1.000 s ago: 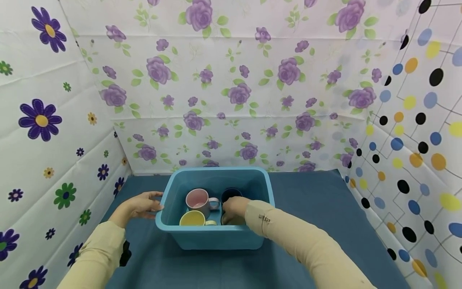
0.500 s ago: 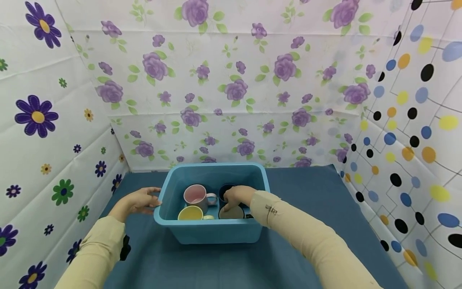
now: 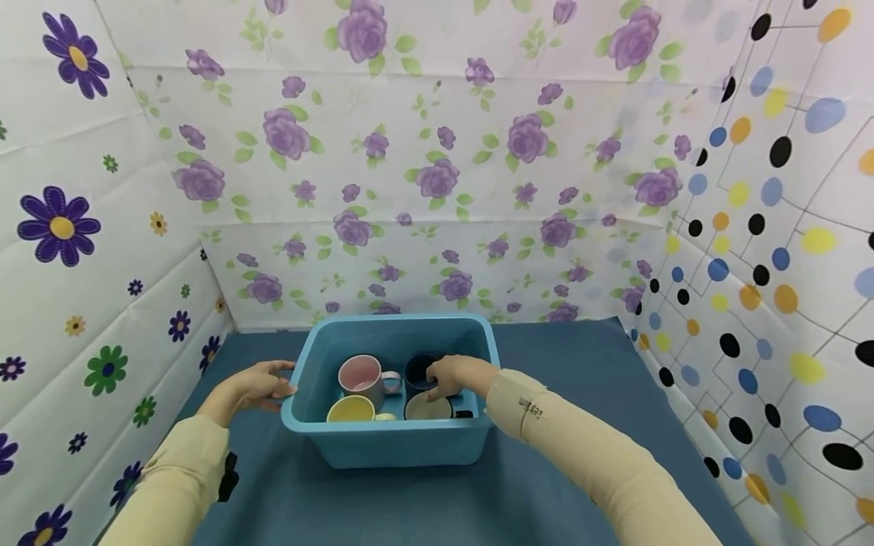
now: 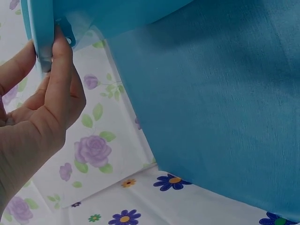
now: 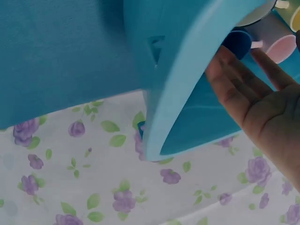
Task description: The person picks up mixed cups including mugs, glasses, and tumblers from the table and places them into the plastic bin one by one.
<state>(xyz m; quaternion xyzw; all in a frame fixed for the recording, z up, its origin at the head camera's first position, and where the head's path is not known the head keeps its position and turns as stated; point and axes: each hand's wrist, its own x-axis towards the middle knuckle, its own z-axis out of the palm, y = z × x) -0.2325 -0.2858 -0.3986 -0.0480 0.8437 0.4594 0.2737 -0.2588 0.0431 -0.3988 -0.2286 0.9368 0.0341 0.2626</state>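
A light blue plastic tub point(image 3: 403, 444) stands on the table with mugs inside. At its left side, my left hand point(image 3: 256, 387) pinches the rim between thumb and fingers, as the left wrist view shows. Inside the tub's right half my right hand point(image 3: 460, 377) hovers with loosely bent fingers, fingertips right at a navy mug point(image 3: 418, 371). Just below its thumb sits a white-lined mug point(image 3: 425, 410) with a dark rim and black handle. To the left are a pink mug point(image 3: 362, 377) and, nearer the front, a yellow mug point(image 3: 350, 409).
A dark blue cloth point(image 3: 560, 432) covers the table around the tub. Flower-patterned sheets point(image 3: 437, 182) hang behind and at the left; a dotted sheet point(image 3: 785, 303) hangs at the right.
My right hand has let go of the white-lined mug and shifted back and right toward the navy mug. My left hand stays at the tub's rim. The head view has shifted slightly.
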